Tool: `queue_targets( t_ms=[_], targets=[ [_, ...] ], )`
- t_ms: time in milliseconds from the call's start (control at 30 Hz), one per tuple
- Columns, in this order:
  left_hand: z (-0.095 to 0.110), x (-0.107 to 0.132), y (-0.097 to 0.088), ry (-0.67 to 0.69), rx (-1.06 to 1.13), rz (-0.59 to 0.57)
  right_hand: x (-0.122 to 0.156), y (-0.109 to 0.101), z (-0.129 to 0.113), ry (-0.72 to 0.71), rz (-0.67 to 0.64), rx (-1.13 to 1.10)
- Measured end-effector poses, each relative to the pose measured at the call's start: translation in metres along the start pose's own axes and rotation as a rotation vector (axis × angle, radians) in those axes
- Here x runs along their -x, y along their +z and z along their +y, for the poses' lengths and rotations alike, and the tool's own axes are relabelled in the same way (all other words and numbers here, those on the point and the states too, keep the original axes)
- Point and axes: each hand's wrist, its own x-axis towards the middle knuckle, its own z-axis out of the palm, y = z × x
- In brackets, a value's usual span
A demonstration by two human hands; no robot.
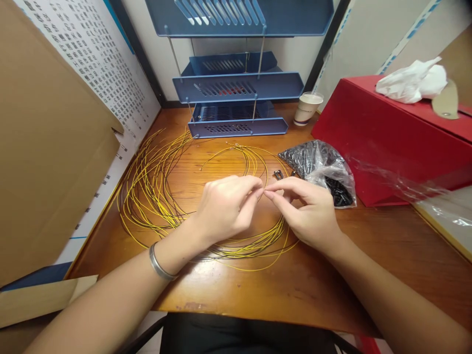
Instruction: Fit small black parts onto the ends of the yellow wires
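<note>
Over the middle of the table, my left hand and my right hand meet fingertip to fingertip. Each is closed in a pinch of thumb and forefinger. Whatever lies between the fingertips is too small and too covered to make out. Beneath both hands lies a loose coil of thin yellow and black wires, with wire ends beyond them. A larger bundle of similar wires spreads to the left. Small dark metal-looking parts lie just beyond my right hand.
A clear plastic bag of small black parts sits at the right, near a red box topped with crumpled white tissue. A paper cup and a blue tiered rack stand behind. Cardboard borders the left.
</note>
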Motion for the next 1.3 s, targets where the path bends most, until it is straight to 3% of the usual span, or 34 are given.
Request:
queue_targets(
  t_ms=[567,1300],
  targets=[
    [-0.0017,0.0008,0.0006,-0.003,-0.037,-0.002,0.0007,-0.0005,0.0026,0.139,-0.096,-0.092],
    [0.0006,0.002,0.0033,0.064,-0.039,0.0,0.0002,-0.002,-0.0001,0.058,-0.244,-0.025]
  ],
)
